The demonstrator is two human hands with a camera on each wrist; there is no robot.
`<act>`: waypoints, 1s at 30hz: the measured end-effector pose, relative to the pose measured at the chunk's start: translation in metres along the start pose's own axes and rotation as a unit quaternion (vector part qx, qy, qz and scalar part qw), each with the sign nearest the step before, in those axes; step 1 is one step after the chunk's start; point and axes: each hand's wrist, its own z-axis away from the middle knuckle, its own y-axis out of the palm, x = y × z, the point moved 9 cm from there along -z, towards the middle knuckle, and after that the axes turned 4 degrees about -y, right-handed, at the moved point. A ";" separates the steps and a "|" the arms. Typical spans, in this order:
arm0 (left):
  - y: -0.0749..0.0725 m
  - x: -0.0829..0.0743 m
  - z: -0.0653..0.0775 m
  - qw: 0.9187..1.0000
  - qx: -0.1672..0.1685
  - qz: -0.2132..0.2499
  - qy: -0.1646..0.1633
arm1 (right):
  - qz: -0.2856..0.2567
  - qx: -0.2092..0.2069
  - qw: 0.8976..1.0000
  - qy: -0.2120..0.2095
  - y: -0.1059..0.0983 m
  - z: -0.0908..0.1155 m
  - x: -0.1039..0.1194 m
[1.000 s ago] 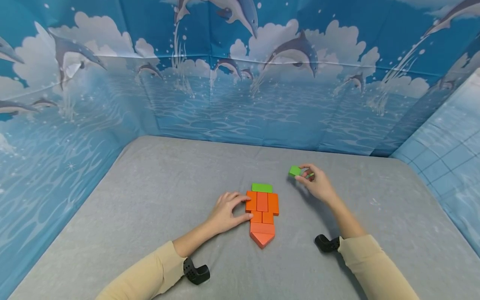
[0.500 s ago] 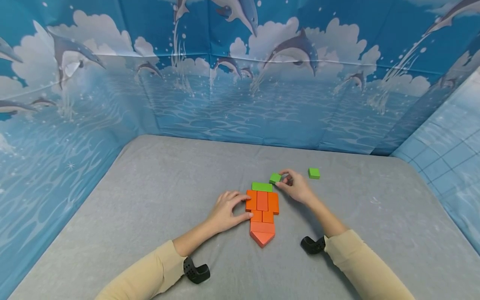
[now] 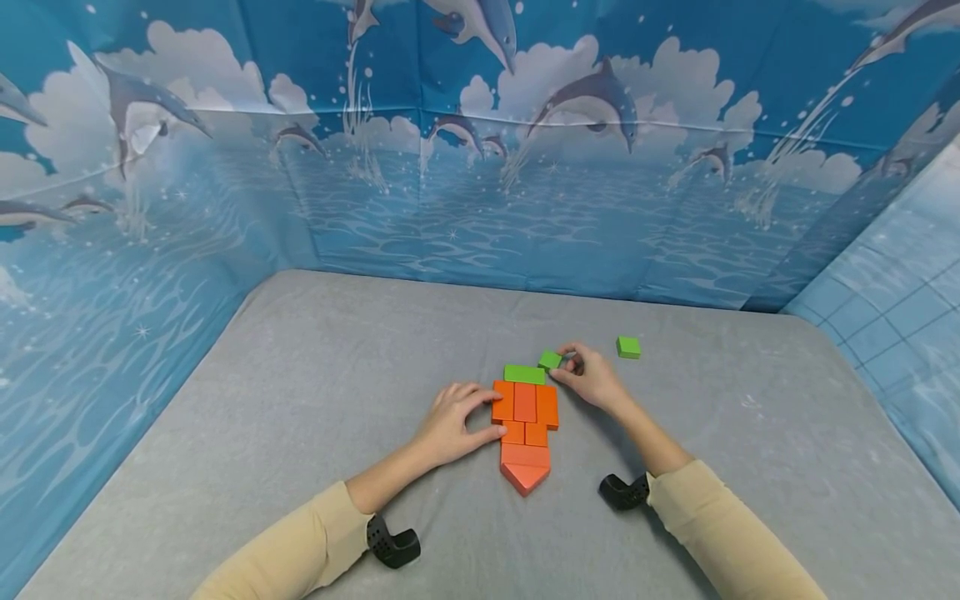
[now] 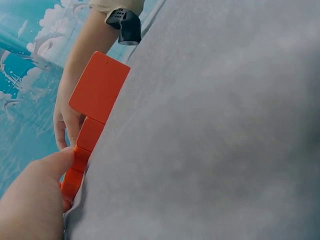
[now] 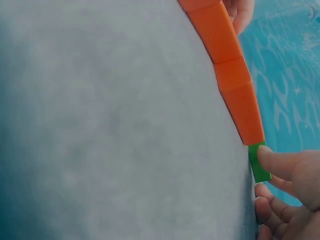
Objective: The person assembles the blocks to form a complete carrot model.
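Observation:
Orange and red-orange wooden blocks (image 3: 525, 404) lie flat against each other in a shape that comes to a point at the near end. A long green block (image 3: 524, 374) lies across their far end. My left hand (image 3: 450, 425) rests at the left side, index finger and thumb touching the orange blocks; in the left wrist view its thumb presses an orange side. My right hand (image 3: 592, 379) pinches a small green block (image 3: 549, 359) between thumb and fingers, slightly turned, at the right end of the long green one. The right wrist view shows this green block (image 5: 258, 167) near the orange row.
Another small green block (image 3: 628, 347) lies on the grey cloth surface (image 3: 337, 350) to the right, beyond my right hand. A blue dolphin-print curtain (image 3: 480, 200) closes off the back and both sides. Black wrist mounts (image 3: 393, 543) sit at the cuffs.
My right hand has moved left and nearer with a small green block, leaving another green block on the cloth. Over the last half second it has barely moved. The left hand stays put.

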 end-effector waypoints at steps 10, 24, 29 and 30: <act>0.000 -0.001 0.000 1.000 -0.005 0.000 0.004 | 0.000 -0.003 1.000 0.000 0.000 0.001 0.002; 0.000 0.000 0.000 1.000 -0.004 -0.002 0.001 | -0.050 0.001 0.999 0.007 -0.019 -0.002 -0.009; 0.000 0.000 0.000 1.000 -0.007 0.000 0.004 | 0.031 -0.058 0.998 -0.013 -0.058 -0.004 -0.027; 0.000 0.000 0.000 1.000 -0.007 0.000 0.004 | 0.045 -0.066 0.997 -0.018 -0.065 -0.003 -0.031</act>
